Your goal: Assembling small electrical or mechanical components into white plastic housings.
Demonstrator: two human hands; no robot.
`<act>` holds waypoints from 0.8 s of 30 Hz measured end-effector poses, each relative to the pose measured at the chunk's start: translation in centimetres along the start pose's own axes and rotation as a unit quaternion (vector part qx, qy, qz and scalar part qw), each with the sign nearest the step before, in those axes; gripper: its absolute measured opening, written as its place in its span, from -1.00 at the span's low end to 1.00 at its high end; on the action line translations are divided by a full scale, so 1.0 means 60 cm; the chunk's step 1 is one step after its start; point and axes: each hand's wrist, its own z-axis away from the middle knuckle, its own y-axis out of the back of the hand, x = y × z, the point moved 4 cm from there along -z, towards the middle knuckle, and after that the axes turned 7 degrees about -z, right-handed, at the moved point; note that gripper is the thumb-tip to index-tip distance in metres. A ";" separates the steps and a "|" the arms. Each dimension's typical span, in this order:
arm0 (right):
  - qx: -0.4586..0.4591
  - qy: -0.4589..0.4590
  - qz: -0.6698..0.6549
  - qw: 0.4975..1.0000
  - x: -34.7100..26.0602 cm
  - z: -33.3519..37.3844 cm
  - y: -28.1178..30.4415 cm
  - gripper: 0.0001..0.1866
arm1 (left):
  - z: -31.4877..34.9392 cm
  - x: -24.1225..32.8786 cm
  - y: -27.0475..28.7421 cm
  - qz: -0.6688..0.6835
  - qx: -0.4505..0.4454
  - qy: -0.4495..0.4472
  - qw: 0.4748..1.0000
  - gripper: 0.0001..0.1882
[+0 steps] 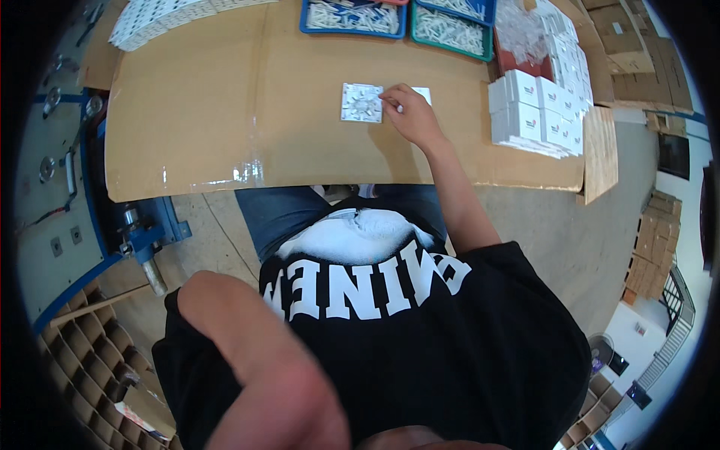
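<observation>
My right hand [412,114] is over the middle of the cardboard-covered table, fingers closed. Its fingertips are at the right edge of a flat white square plate [362,103], which has small raised grey-white parts in its middle. A small white piece [400,109] shows at the curled fingers; its exact kind is too small to tell. Behind the hand, a second white flat piece [424,94] is mostly hidden. My left forearm [277,367] is bent back toward me at the lower edge, and the left hand lies outside the picture.
Blue trays [352,31] and a green tray [450,46] of small white parts stand at the far edge. White boxes [536,112] are stacked at the right, beside clear plastic bags [521,34]. A row of white pieces [161,19] sits far left. Blue machinery [142,240] flanks the table's left.
</observation>
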 end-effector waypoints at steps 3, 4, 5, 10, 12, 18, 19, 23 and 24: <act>0.034 0.022 0.040 0.998 0.028 -0.006 0.022 -0.81 | 0.048 -0.035 -0.017 -0.078 0.224 -0.100 0.966 -0.67; 0.037 0.010 0.014 0.999 0.027 -0.001 0.013 -0.82 | 0.080 -0.044 -0.019 -0.099 0.294 -0.131 0.942 -0.71; 0.042 -0.008 -0.008 0.999 0.028 0.009 0.012 -0.83 | 0.121 -0.048 -0.015 -0.114 0.367 -0.156 0.910 -0.69; 0.042 -0.008 0.010 0.999 0.029 0.005 0.029 -0.82 | 0.374 -0.235 -0.015 -0.119 -0.438 0.276 0.847 -0.43; 0.041 -0.008 0.015 0.999 0.037 -0.010 0.044 -0.80 | 0.468 -0.288 -0.022 -0.198 -0.482 0.331 0.787 -0.14; 0.075 0.016 0.045 0.996 -0.007 -0.126 0.113 -0.82 | 0.561 -0.378 -0.011 -0.219 -0.584 0.332 0.708 0.18; 0.107 0.042 0.052 0.992 -0.013 -0.155 0.134 -0.82 | 0.565 -0.386 -0.015 -0.210 -0.583 0.323 0.716 0.14; 0.163 0.087 0.065 0.981 -0.040 -0.298 0.192 -0.79 | 0.570 -0.398 -0.008 -0.214 -0.564 0.307 0.736 0.07; 0.182 0.101 0.090 0.974 -0.047 -0.335 0.204 -0.78 | 0.567 -0.399 -0.009 -0.216 -0.562 0.306 0.738 0.07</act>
